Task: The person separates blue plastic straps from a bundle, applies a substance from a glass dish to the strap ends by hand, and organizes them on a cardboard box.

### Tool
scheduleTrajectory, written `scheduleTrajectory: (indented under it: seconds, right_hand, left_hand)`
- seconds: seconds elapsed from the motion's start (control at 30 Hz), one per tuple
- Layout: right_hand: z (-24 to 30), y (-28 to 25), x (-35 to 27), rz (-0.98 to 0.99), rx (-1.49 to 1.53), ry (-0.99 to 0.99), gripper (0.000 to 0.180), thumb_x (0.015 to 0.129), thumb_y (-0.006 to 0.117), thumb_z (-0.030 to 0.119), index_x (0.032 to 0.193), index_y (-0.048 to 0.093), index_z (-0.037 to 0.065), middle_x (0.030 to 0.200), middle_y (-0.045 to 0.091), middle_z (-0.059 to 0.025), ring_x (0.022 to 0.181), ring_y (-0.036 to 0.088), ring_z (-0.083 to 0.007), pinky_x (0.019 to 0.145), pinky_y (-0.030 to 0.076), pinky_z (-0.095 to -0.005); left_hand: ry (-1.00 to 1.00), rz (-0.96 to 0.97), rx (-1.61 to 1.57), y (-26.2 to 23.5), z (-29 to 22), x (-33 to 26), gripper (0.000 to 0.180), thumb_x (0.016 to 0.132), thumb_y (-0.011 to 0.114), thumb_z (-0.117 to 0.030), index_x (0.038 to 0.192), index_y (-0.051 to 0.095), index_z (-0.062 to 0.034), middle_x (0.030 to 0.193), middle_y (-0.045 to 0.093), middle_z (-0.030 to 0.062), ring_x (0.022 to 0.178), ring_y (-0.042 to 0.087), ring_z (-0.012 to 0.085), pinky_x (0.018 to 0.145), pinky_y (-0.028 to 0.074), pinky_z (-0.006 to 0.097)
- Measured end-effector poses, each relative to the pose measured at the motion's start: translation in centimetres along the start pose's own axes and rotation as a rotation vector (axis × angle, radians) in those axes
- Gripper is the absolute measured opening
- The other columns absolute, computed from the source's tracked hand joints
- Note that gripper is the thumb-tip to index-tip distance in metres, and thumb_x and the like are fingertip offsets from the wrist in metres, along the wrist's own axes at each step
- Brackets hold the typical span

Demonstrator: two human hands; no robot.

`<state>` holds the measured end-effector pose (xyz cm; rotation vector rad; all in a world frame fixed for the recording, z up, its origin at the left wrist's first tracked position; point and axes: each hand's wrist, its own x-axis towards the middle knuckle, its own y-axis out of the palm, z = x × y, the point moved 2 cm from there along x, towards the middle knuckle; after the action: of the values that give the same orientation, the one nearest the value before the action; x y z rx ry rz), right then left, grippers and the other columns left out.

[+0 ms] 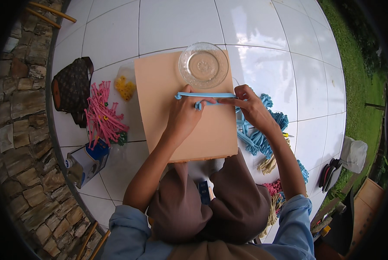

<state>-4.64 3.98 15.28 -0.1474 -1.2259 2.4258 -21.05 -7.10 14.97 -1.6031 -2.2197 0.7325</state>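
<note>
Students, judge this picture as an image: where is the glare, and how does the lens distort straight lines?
Head view: glare whitens the tile floor at upper right; head view: grout lines bow near the rim, and the corners go black; head view: the clear plate shows highlights, while the outline of the blue strip reads clearly.

We angled our left forearm [155, 162] and right forearm [286, 156] inward from the lower frame. Near the centre, our left hand [183, 109] and right hand [252, 107] faced each other, fingers bent; whether their fingertips touched, we couldn't quite tell.
</note>
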Motion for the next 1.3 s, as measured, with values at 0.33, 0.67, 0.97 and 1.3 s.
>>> scheduleTrajectory:
  seconds: [0.33,0.67,0.97,1.3]
  right_hand:
    - [0.4,-0.3,-0.2,0.051,-0.141,-0.079,0.054,0.067,0.052,-0.011,0.111,0.062,0.019,0.091,0.046,-0.0065,0.088,0.055,-0.0215,0.072,0.051,-0.0303]
    - [0.3,-0.2,-0.3,0.074,-0.137,-0.033,0.046,0.071,0.052,-0.008,0.109,0.06,0.018,0.094,0.045,-0.0073,0.084,0.057,-0.0213,0.07,0.052,-0.0313]
    - [-0.3,0.2,-0.1,0.054,-0.107,-0.035,0.045,0.075,0.05,-0.01,0.111,0.055,0.017,0.098,0.044,-0.0072,0.081,0.056,-0.0217,0.069,0.053,-0.0313]
    - [-1.3,2.7,-1.8,-0.358,0.335,0.097,0.028,0.079,0.054,-0.01,0.1,0.04,0.001,0.096,0.055,-0.0151,0.079,0.059,-0.0273,0.064,0.051,-0.0331]
  left_hand:
    - [-0.03,0.028,0.043,-0.1,-0.3,0.1,0.019,0.075,0.059,-0.003,0.084,0.068,-0.0169,0.081,0.05,0.0103,0.077,0.055,0.0286,0.069,0.044,0.04]
    - [-0.039,0.031,0.075,-0.2,-0.4,0.0,0.02,0.075,0.058,-0.003,0.084,0.068,-0.0173,0.081,0.05,0.0093,0.077,0.055,0.0266,0.068,0.045,0.039]
    - [-0.023,-0.007,0.058,0.0,0.2,0.2,0.018,0.076,0.057,-0.005,0.081,0.069,-0.0179,0.077,0.047,0.0078,0.072,0.054,0.0241,0.066,0.045,0.037]
    - [0.053,-0.168,-0.166,0.5,0.3,-0.9,0.013,0.075,0.062,0.001,0.082,0.053,-0.0045,0.075,0.051,0.0048,0.064,0.054,0.0151,0.058,0.045,0.028]
